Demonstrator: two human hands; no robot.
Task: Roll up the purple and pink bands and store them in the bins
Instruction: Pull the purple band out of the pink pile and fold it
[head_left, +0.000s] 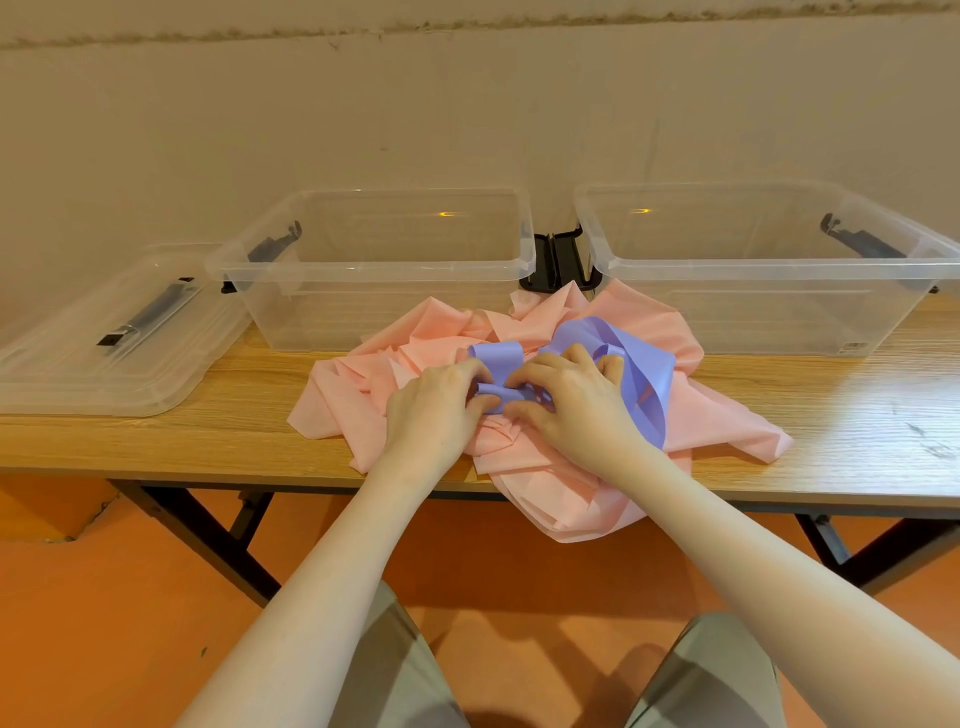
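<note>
A person sits at a wooden table (831, 415) with both forearms stretched forward over its near edge. The left hand (434, 408) and the right hand (569, 400) meet just in front of the person, and each has its fingers curled round the purple band (644, 384), pinching a small rolled-up end of it between them. The rest of the purple band runs loose to the right of the right hand, standing in a wide loop and folding back behind the fingers. It lies on top of the pink band (353, 400), which is spread in a crumpled heap over the middle of the table, with one fold hanging over the near edge and down toward the person's lap. Behind the heap stand two clear plastic bins side by side: the left bin (249, 291) just beyond the pink band's left part, and the right bin (930, 260) touching the pink band's far right corner. Both show black latches at their ends, and nothing can be seen lying inside either. Left of the left bin, a clear lid (62, 379) with a dark handle lies flat on the table. Below the table are black legs and an orange floor (104, 623), and behind it a plain beige wall (467, 104).
</note>
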